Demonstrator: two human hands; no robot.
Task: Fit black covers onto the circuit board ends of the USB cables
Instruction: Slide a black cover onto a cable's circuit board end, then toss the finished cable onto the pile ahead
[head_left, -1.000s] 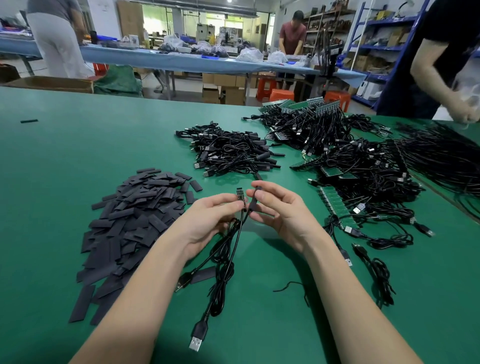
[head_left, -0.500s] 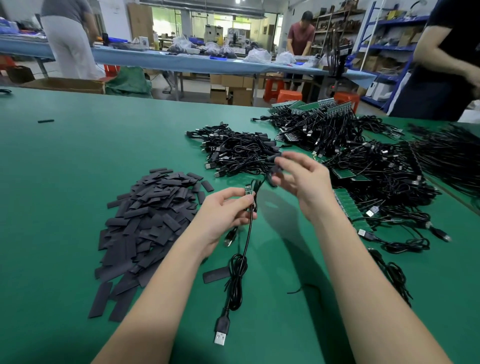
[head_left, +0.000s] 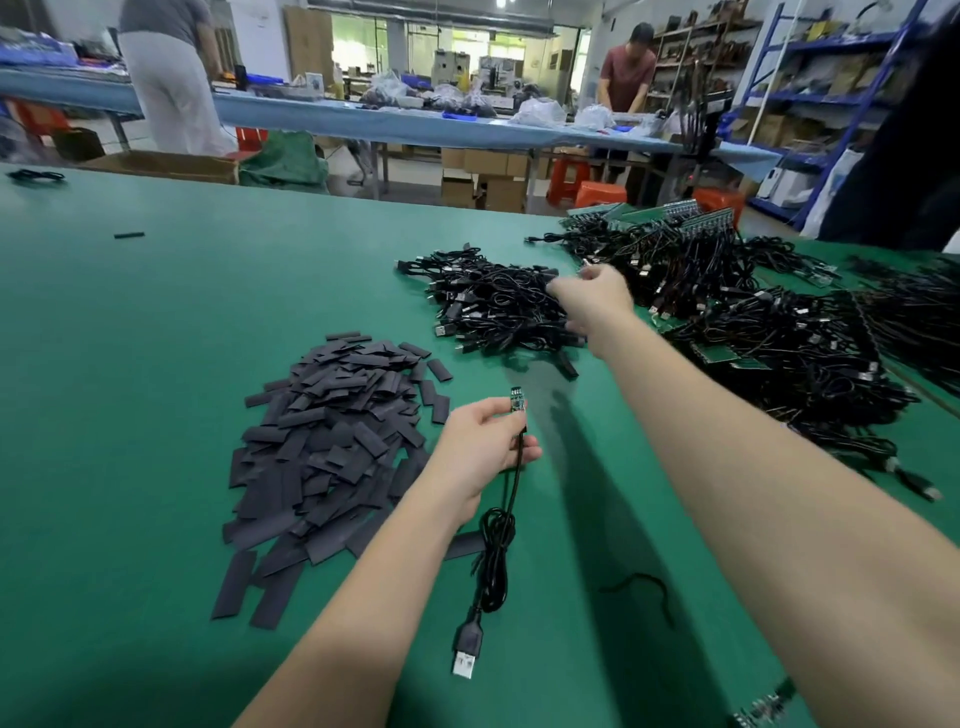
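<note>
My left hand grips a black USB cable just below its small bare circuit board, which points up. The cable's coil and USB plug lie on the green table. A heap of flat black covers lies to the left of that hand. My right hand is stretched forward over a pile of black cables. Its fingers are spread, and I see nothing in it. It is blurred.
A larger tangle of cables with green circuit boards fills the right side of the table. A single black cover lies by my left forearm, and a wire scrap lies near it. A person in dark clothes stands at the far right.
My right hand carried a cable away from my left hand to the far cable pile and no longer holds it. My left hand stayed near the covers with the other cable.
</note>
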